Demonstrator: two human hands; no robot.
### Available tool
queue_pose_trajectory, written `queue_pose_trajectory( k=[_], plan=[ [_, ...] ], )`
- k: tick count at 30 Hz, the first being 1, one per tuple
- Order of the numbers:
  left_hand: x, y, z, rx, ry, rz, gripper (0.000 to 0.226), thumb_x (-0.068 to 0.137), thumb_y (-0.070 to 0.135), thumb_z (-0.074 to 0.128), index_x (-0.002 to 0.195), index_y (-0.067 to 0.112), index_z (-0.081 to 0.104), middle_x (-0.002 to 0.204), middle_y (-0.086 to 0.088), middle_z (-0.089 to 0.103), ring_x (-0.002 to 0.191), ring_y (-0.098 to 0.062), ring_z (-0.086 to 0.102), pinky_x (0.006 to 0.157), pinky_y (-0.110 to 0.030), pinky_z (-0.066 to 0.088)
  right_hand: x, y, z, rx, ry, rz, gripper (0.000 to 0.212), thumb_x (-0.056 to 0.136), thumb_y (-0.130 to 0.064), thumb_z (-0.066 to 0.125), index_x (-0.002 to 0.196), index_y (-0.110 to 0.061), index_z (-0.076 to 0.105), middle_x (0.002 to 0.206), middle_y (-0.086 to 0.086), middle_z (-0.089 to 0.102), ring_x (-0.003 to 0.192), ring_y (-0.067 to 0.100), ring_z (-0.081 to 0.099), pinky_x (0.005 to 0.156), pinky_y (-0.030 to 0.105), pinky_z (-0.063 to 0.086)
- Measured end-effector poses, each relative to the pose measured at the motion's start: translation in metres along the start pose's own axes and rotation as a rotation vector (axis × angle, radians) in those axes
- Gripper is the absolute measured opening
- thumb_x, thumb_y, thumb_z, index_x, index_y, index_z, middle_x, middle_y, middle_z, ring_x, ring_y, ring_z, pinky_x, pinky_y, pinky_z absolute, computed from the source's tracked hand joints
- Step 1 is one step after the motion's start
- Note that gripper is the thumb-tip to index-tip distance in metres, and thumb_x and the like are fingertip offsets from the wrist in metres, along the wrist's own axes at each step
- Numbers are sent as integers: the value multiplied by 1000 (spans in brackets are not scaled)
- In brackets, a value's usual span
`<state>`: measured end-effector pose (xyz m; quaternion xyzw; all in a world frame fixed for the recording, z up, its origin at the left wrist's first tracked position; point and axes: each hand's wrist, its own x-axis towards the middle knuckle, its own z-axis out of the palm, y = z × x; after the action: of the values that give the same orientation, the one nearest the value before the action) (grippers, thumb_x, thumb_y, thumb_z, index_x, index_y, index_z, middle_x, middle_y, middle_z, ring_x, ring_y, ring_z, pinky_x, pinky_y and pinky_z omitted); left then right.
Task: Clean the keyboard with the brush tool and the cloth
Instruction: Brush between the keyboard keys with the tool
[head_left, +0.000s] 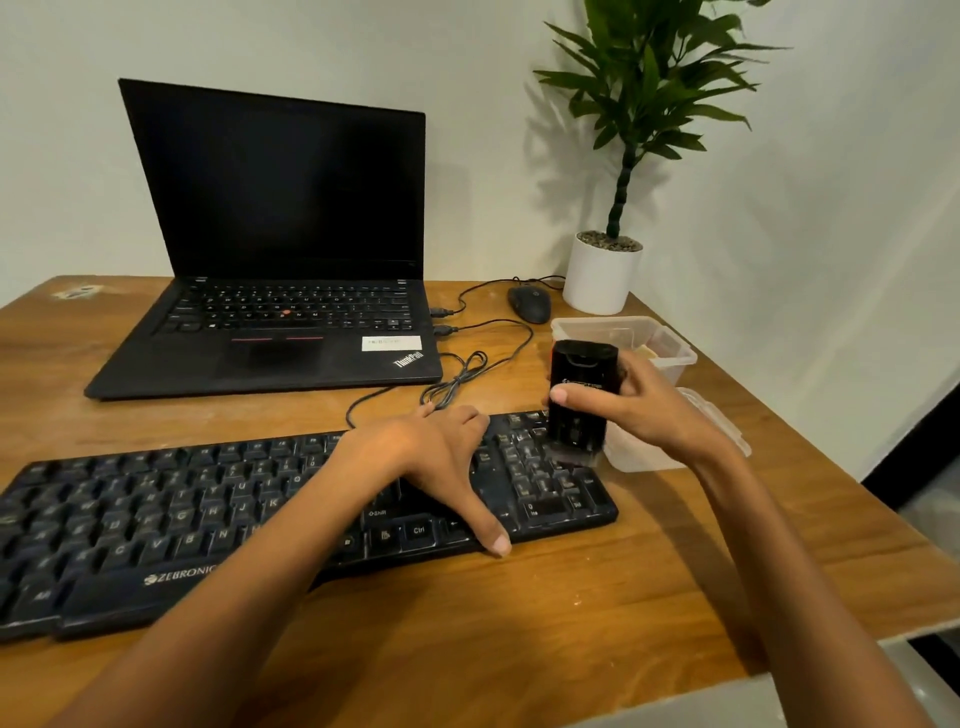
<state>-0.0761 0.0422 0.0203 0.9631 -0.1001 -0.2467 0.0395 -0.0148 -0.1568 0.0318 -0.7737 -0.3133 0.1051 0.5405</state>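
A black Zebronics keyboard (156, 525) lies across the front of the wooden desk (571, 613). My left hand (436, 457) rests flat on its right-middle keys, fingers spread and thumb at the front edge. My right hand (639, 400) grips a black brush tool (579, 400) upright, its bristles touching the number pad at the keyboard's right end. A pale cloth-like piece (644, 351) shows inside the plastic box behind the brush; I cannot tell exactly what it is.
An open black laptop (280, 260) stands behind the keyboard, with cables (467, 374) trailing to its right. A black mouse (530, 304) and a potted plant (602, 275) sit at the back right. A clear plastic box (670, 358) and its lid (727, 431) lie beside the keyboard's right end.
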Motion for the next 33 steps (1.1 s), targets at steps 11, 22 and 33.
queue_pose_trajectory(
  k=[11,22,33],
  plan=[
    [-3,1,2,-25,45,23,127,60,69,67,147,17,-10,156,4,-10,143,-20,-8,116,-40,-7,-6,-4,-27,-103,-265,57,46,67,-34,72,102,-7,61,96,5,70,98,20,64,87,33,52],
    [-6,2,1,-26,54,28,125,62,68,66,147,15,-10,156,3,-11,143,-18,-5,116,-38,-3,-10,-3,-33,-135,-327,112,39,70,-29,73,103,-9,62,100,5,70,101,22,63,87,31,51],
    [-5,0,2,-30,58,35,126,62,68,66,147,16,-9,156,5,-9,143,-19,-4,116,-39,-3,-15,-7,-26,-31,-431,73,35,72,-23,69,103,-10,63,104,6,69,103,21,63,83,32,53]
  ],
)
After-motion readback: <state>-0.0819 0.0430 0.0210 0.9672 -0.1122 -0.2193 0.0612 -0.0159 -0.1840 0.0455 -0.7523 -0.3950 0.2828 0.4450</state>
